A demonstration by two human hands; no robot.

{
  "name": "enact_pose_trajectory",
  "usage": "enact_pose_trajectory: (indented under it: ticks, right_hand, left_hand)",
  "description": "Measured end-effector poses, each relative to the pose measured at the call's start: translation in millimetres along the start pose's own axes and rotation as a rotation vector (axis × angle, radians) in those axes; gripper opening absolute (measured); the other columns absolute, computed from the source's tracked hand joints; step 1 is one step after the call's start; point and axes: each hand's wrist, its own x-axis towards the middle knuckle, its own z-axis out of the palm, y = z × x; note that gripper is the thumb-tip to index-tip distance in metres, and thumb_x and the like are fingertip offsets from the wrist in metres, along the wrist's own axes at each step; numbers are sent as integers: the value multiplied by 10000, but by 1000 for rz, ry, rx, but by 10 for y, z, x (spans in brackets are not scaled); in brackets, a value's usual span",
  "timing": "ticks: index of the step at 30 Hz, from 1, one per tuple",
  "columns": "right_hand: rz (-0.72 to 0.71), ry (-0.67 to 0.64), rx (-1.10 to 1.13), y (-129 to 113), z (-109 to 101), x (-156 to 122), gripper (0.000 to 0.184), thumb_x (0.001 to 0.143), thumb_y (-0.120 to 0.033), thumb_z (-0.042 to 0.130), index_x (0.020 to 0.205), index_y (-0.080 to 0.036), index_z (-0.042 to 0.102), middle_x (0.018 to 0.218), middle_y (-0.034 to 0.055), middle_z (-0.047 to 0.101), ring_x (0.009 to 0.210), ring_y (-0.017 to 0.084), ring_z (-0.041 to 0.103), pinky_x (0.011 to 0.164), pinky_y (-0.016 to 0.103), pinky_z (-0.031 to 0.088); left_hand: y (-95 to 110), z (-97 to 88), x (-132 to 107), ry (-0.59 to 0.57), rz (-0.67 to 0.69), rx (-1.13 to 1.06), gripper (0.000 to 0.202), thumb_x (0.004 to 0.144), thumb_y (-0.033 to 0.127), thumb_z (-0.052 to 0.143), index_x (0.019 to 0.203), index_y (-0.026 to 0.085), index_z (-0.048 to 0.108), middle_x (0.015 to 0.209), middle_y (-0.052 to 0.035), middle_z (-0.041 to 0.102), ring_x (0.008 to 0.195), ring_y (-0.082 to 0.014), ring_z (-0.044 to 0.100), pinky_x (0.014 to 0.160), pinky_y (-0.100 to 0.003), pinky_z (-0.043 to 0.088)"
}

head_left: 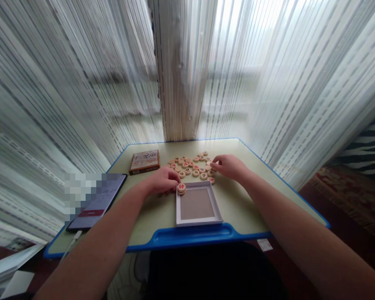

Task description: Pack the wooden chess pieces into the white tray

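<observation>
An open shallow box tray (217, 208) with a grey-brown inside lies in front of me. Two Chinese chess pieces (181, 188) are stacked in its far left corner, the top one with a red character. My left hand (164, 180) has its curled fingertips against this stack. Beyond the tray spreads a loose cluster of round wooden pieces (195, 173), marked in red or black, some blank side up. At the cluster's right edge, my right hand (228, 166) pinches at a piece (208, 163); its fingertips partly cover the piece.
A printed box lid (145, 161) sits at the back left of the blue-edged table (243, 208). A tablet (95, 204) with a white cable (77, 235) lies near the left edge. Pale striped curtains (187, 83) hang behind the table.
</observation>
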Motion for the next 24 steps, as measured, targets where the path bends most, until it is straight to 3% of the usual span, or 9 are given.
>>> enact_pose_trajectory:
  ticks: [14,19,24]
  right_hand:
    - [-71,-31,66,-120,112,-3,295,752,-460,533,895,-267,705,760,6,673,599,130,529,493,238,287]
    - [-108,-29,98,-160,126,-7,249,743,-389,560,870,-210,678,716,9,647,618,131,532,511,230,317]
    - [-240,74,180,-147,178,17,137,702,-271,618,810,-192,644,860,27,638,731,138,550,636,227,385]
  left_hand:
    - [-34,14,45,-1,-14,-78,241,556,153,494,739,124,649,514,19,559,392,-91,472,306,-172,328]
    - [-60,12,62,6,-20,-73,253,552,153,499,750,129,654,520,19,574,394,-95,477,316,-175,324]
    - [-49,32,51,67,25,-48,261,560,144,477,745,126,660,514,21,573,390,-87,467,342,-177,328]
